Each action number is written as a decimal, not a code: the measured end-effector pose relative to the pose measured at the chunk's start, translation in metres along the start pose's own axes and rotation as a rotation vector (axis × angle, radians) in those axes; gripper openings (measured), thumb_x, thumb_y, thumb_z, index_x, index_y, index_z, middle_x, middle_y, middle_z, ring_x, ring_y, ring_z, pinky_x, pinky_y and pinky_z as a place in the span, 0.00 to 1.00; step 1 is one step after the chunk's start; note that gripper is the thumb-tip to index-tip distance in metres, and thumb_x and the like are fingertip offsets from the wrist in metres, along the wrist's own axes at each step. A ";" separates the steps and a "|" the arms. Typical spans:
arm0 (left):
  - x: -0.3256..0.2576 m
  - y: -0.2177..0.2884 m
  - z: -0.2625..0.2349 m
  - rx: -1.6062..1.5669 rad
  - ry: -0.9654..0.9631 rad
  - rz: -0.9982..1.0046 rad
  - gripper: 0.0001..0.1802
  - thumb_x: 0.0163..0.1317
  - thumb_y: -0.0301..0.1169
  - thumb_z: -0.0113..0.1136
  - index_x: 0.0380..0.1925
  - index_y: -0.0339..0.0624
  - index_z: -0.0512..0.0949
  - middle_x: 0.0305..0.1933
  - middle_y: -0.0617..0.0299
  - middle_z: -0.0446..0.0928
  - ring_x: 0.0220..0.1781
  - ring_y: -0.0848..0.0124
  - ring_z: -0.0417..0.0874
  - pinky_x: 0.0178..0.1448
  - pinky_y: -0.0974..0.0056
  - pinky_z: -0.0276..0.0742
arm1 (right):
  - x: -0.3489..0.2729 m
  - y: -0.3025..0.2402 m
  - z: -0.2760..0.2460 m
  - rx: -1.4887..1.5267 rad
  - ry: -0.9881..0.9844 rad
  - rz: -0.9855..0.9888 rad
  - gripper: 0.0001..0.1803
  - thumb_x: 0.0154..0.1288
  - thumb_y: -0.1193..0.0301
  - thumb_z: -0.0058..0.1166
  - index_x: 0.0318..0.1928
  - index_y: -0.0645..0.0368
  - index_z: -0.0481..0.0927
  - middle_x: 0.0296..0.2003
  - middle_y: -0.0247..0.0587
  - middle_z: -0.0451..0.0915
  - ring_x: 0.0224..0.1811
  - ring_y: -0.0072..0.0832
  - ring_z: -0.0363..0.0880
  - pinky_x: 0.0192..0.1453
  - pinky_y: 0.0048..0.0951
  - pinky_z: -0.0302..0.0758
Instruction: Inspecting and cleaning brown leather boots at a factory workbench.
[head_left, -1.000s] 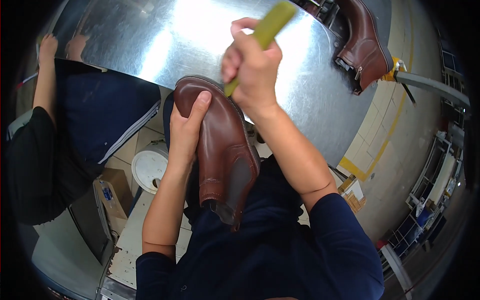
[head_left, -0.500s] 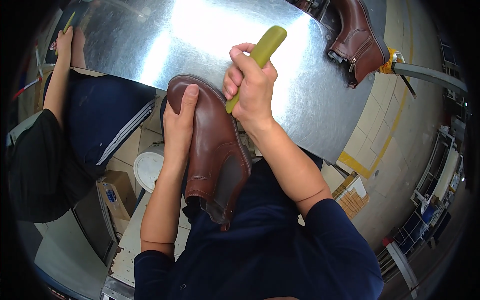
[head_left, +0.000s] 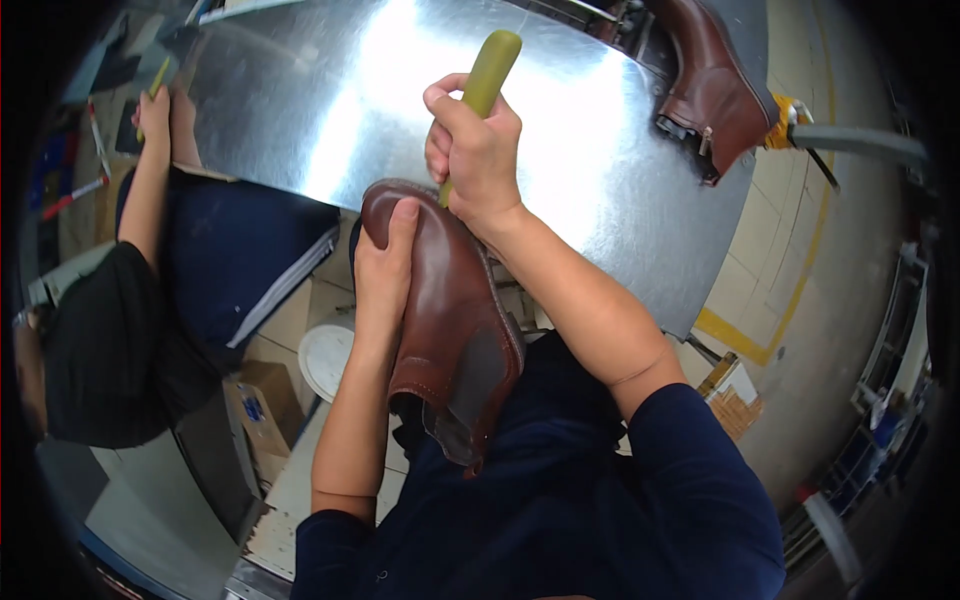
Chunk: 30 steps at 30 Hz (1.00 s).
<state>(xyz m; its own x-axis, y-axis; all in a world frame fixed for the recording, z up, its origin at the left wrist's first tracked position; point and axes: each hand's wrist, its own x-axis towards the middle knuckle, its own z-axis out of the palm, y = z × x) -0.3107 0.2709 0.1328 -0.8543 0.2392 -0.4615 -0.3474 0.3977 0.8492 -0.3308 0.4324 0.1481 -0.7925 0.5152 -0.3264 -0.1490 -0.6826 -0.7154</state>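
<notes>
A brown leather ankle boot (head_left: 440,270) with a dark elastic side panel lies over my lap, toe away from me and opening toward me. My left hand (head_left: 385,250) grips its forefoot from the left, thumb on top of the vamp; the other fingers are mostly hidden. In my right hand (head_left: 475,150) is an olive-green rounded stick (head_left: 490,75), held in a fist. Its lower end meets the boot's edge near the toe, on the right side, close to the sole; the very tip is hidden.
Ahead is a shiny metal worktable (head_left: 270,110). Another brown boot (head_left: 710,90) with a zip rests at its far right, beside a grey bar (head_left: 860,140). At left a co-worker's hand (head_left: 153,115) holds a similar green stick. A white round lid (head_left: 325,360) and cardboard box (head_left: 268,405) stand below.
My right hand and the stick have shifted along the boot's edge toward the toe. The stick stands a little steeper. The whole view has shifted slightly, with the boot still in my left hand.
</notes>
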 end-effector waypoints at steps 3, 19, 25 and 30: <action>0.006 -0.006 -0.006 0.001 -0.063 -0.071 0.36 0.74 0.59 0.58 0.59 0.34 0.80 0.54 0.54 0.83 0.55 0.67 0.81 0.62 0.64 0.75 | 0.000 -0.010 -0.020 0.083 0.027 0.005 0.11 0.69 0.69 0.62 0.46 0.57 0.74 0.17 0.29 0.66 0.13 0.20 0.64 0.17 0.25 0.61; 0.010 -0.015 0.022 0.049 0.103 0.133 0.46 0.62 0.65 0.67 0.57 0.27 0.77 0.54 0.35 0.83 0.60 0.48 0.85 0.63 0.54 0.79 | -0.021 -0.007 -0.029 0.051 0.107 -0.017 0.10 0.73 0.69 0.61 0.48 0.57 0.76 0.17 0.24 0.64 0.14 0.15 0.60 0.16 0.21 0.57; 0.003 -0.014 0.009 0.054 0.125 0.067 0.48 0.60 0.69 0.65 0.52 0.26 0.79 0.51 0.36 0.84 0.57 0.47 0.86 0.61 0.54 0.80 | -0.019 -0.020 -0.004 -0.093 -0.040 0.075 0.14 0.75 0.66 0.60 0.53 0.59 0.76 0.20 0.25 0.65 0.16 0.15 0.61 0.18 0.21 0.58; 0.004 -0.013 -0.003 0.043 0.104 0.080 0.50 0.61 0.71 0.63 0.53 0.24 0.78 0.52 0.34 0.83 0.58 0.47 0.86 0.62 0.54 0.80 | -0.028 -0.042 -0.039 -0.927 -0.070 -0.395 0.23 0.72 0.67 0.63 0.64 0.60 0.76 0.30 0.37 0.78 0.27 0.23 0.74 0.32 0.31 0.73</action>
<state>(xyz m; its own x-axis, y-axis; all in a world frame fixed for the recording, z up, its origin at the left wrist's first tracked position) -0.3104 0.2640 0.1210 -0.9147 0.1795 -0.3620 -0.2618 0.4189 0.8694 -0.2794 0.4664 0.1634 -0.8232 0.5651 0.0538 0.0862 0.2180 -0.9721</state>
